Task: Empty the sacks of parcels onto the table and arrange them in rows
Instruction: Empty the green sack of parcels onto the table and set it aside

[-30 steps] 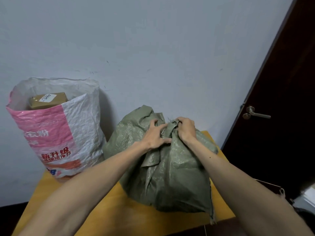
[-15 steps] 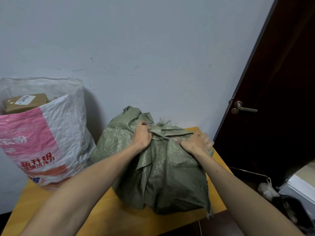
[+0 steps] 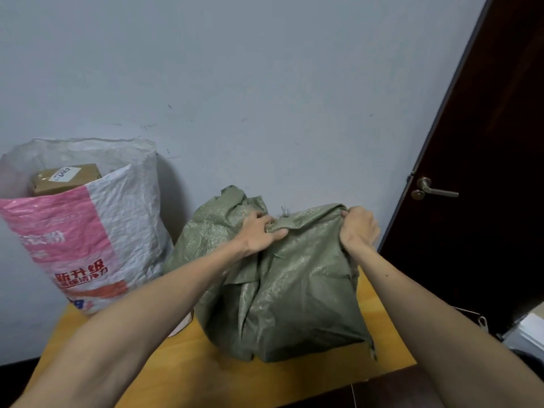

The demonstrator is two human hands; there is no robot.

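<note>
A green woven sack (image 3: 294, 295) stands bulging on the right half of the yellow wooden table (image 3: 206, 375). My left hand (image 3: 259, 232) grips a bunch of its folded top near the middle. My right hand (image 3: 357, 228) grips the top edge at the sack's right corner, and the cloth is stretched between the two hands. What is inside the green sack is hidden. On the left stands a white and pink woven sack (image 3: 85, 231), its mouth open, with a brown cardboard parcel (image 3: 66, 179) showing inside.
The table stands against a pale grey wall. A dark door (image 3: 482, 184) with a metal handle (image 3: 432, 189) is close on the right. Beyond the table's right edge, low down, lie white items and a wire rim (image 3: 471, 313).
My right hand has moved right along the green sack's top and pulled the cloth out wide and taut. My left hand has kept its grip on the bunched top.
</note>
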